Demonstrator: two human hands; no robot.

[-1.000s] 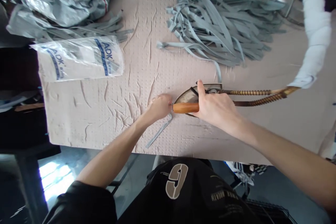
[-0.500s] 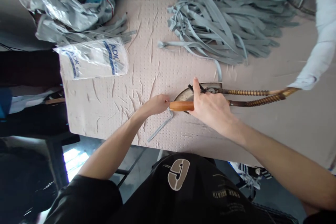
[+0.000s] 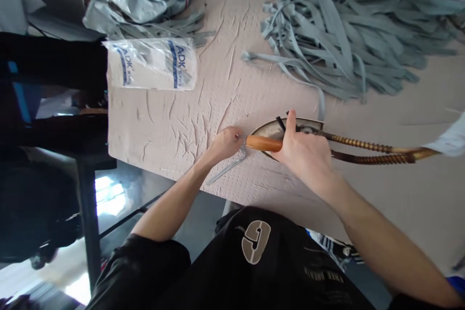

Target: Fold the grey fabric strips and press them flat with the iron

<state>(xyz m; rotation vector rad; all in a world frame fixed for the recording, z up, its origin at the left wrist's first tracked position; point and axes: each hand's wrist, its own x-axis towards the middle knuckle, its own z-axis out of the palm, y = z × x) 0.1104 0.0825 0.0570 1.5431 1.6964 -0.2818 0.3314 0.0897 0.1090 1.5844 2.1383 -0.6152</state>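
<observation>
Head view. My R hand has the iron by its wooden handle: fingers wrapped round it, thumb extended toward 12 o'clock, above the iron's body. Iron pos.: mid-table, flat, nose to 9 o'clock, heel to 3.

My L hand is at 9 o'clock of the iron, just beside the nose end of the handle. Fingers pressed together, pinching a grey strip; exact contact pt. partly hidden. Loose end of same lies on the table toward 8 o'clock, bent near the fingertips.

Clock refs. below taken from the iron. At 1 o'clock: heap of grey strips, tangled; one length runs down from it to the iron's heel, hidden past that edge. At 3: two ribbed tubes off the heel, meeting a white wrap nr. frame edge. At 10: clear bag, printed "ADK", w/ silver bag farther out, more strips btwn. Table surface wrinkled, esp. nr. 9 o'clock.
</observation>
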